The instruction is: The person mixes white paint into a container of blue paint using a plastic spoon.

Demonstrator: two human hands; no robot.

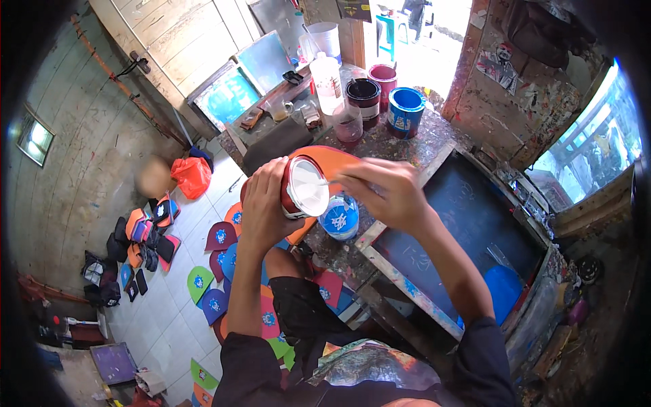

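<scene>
My left hand (261, 203) grips a dark red paint can (293, 209) from its side, tilted so its mouth faces me. White paint (310, 193) coats the inside. Blurred by motion, my right hand (388, 193) pinches a thin stirring stick (330, 182) whose far end reaches into the can's mouth. Just below stands a plastic tub (339, 218) with blue on it. Behind the can lies an orange cap-shaped piece (325, 157), partly covered by the can and my hands.
A framed printing screen (468, 224) lies at the right, with a blue piece (500, 292) on it. A blue can (405, 112), a dark can (363, 102) and a clear cup (348, 124) stand on the stained table (444, 136). Printed cap pieces (215, 305) are spread at the lower left.
</scene>
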